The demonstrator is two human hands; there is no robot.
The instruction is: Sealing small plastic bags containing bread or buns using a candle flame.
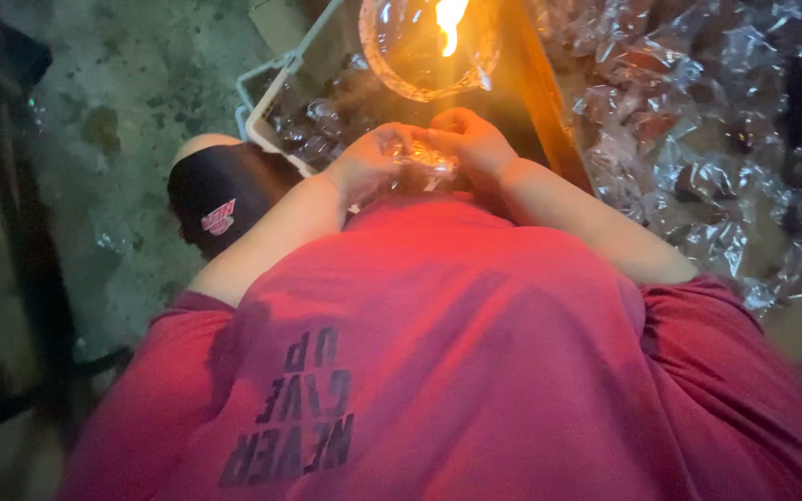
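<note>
My left hand point(368, 160) and my right hand point(471, 139) meet just above my red shirt, both pinching a small clear plastic packet point(429, 160) between the fingers. A flame point(449, 20) burns inside a round clear-rimmed holder point(392, 70) right beyond the hands, lighting them orange. What is inside the packet cannot be made out.
A white crate point(276, 107) with several filled clear packets stands at the left of the flame. A large heap of clear plastic packets point(698, 121) covers the right side. My knee in dark shorts point(220, 195) is at the left, over a stained concrete floor point(113, 130).
</note>
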